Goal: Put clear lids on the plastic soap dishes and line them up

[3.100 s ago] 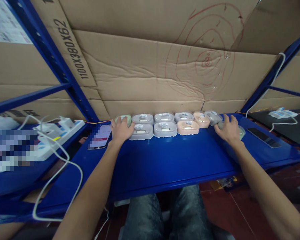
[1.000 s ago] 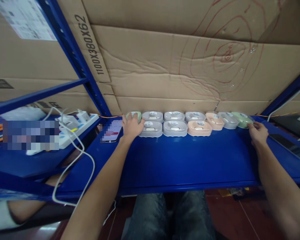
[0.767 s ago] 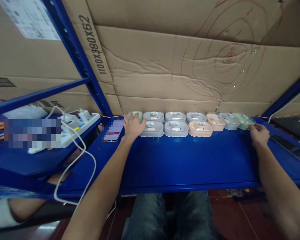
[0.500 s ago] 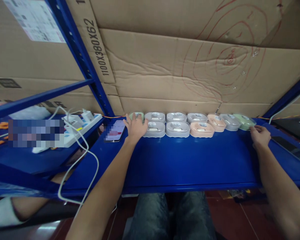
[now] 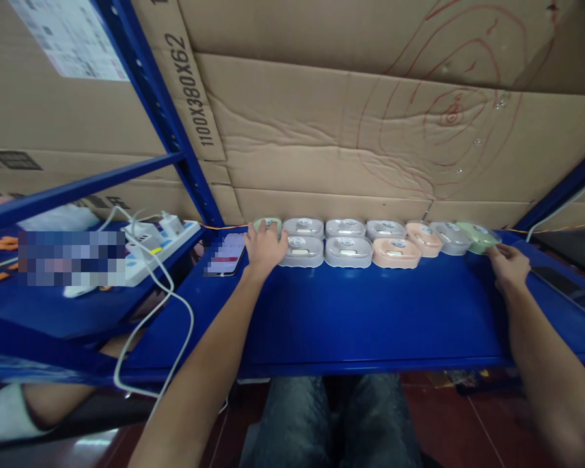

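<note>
We find boxes closely ranged along the shelf, only the ends seemingly unfinished. Left hand, spread wide, covers the left green box; right hand, half-curled, meets the right green box, grip indeterminable.

Boxes between phones, on shelf

Leftmost box (partly hidden).

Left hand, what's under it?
The fingers of the left hand lie over a green box, whose back part shows. Its front is covered, as is anything beneath the palm. A gray box shows just right of the hand.
</note>
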`<move>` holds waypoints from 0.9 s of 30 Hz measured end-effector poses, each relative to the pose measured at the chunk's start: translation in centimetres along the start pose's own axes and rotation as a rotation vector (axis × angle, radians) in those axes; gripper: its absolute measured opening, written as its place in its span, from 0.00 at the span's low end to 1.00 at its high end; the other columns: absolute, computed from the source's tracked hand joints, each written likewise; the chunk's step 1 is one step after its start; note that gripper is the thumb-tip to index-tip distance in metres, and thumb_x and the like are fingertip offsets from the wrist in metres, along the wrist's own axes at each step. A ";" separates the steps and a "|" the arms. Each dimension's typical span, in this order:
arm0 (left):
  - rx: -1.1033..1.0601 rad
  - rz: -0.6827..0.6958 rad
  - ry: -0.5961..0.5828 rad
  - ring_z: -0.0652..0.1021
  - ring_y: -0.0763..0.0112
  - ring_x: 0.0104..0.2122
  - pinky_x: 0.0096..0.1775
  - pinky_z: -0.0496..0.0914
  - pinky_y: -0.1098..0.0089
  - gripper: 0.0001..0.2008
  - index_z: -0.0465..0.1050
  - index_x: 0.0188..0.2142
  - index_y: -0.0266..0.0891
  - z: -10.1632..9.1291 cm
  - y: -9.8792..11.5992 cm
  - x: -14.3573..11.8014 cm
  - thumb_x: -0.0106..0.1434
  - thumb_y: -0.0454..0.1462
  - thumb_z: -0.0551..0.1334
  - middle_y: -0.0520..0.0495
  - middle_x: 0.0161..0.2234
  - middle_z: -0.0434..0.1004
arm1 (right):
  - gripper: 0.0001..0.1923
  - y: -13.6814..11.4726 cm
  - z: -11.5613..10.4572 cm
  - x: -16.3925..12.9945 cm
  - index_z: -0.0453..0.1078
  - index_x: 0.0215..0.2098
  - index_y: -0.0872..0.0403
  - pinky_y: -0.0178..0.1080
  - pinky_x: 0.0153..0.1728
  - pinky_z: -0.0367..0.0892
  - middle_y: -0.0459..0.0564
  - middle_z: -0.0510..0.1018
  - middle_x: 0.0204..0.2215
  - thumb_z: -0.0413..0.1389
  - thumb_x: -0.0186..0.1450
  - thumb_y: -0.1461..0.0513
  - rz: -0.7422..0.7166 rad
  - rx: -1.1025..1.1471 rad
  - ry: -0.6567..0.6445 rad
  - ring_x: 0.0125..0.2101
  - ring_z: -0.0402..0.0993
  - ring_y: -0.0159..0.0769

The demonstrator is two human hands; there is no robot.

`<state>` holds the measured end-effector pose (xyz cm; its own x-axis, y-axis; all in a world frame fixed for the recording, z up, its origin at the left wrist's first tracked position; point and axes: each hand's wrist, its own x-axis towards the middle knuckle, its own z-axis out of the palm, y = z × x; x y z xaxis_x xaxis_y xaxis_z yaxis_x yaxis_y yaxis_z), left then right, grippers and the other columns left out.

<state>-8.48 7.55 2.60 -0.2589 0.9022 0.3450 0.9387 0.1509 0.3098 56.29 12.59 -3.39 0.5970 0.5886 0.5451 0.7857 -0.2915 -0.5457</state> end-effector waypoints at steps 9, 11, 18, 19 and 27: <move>-0.046 -0.013 0.097 0.61 0.32 0.75 0.72 0.57 0.36 0.30 0.78 0.67 0.38 0.7 0.1 -0.3 0.80 0.48 0.48 0.34 0.74 0.70 | 0.25 -1.5 -0.9 -0.8 0.83 0.58 0.57 0.48 0.61 0.74 0.62 0.88 0.50 0.66 0.64 0.58 0.277 0.190 -0.028 0.51 0.85 0.51; -0.052 -0.012 0.109 0.61 0.32 0.75 0.72 0.56 0.36 0.30 0.79 0.66 0.37 0.8 0.0 -0.2 0.80 0.47 0.48 0.35 0.73 0.71 | 0.23 -1.9 -1.0 -1.0 0.84 0.56 0.56 0.49 0.61 0.75 0.61 0.89 0.48 0.66 0.63 0.60 0.298 0.208 -0.019 0.49 0.85 0.50; -0.069 0.012 0.157 0.63 0.29 0.74 0.70 0.58 0.34 0.29 0.81 0.65 0.36 1.3 -0.2 -0.2 0.80 0.47 0.49 0.33 0.71 0.73 | 0.20 -2.5 -1.2 -1.1 0.84 0.52 0.57 0.47 0.56 0.75 0.62 0.88 0.45 0.67 0.62 0.63 0.318 0.243 -0.006 0.44 0.84 0.47; -0.073 0.013 0.164 0.63 0.29 0.73 0.70 0.59 0.34 0.29 0.81 0.64 0.36 1.3 -0.2 -0.2 0.80 0.47 0.49 0.33 0.71 0.73 | 0.20 -2.5 -1.2 -1.1 0.84 0.52 0.57 0.48 0.55 0.75 0.62 0.88 0.44 0.67 0.62 0.63 0.318 0.243 -0.007 0.43 0.84 0.47; -0.130 0.020 0.195 0.64 0.28 0.72 0.68 0.60 0.31 0.26 0.82 0.61 0.38 1.4 -0.2 -0.2 0.80 0.46 0.51 0.31 0.69 0.76 | 0.13 -3.0 -1.7 -1.1 0.85 0.44 0.58 0.49 0.49 0.73 0.61 0.84 0.35 0.68 0.60 0.67 0.296 0.205 0.025 0.36 0.79 0.45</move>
<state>-8.32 7.88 1.19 -0.2916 0.8072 0.5132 0.9102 0.0693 0.4082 53.60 11.54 -1.26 0.7993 0.4823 0.3584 0.5308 -0.2873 -0.7973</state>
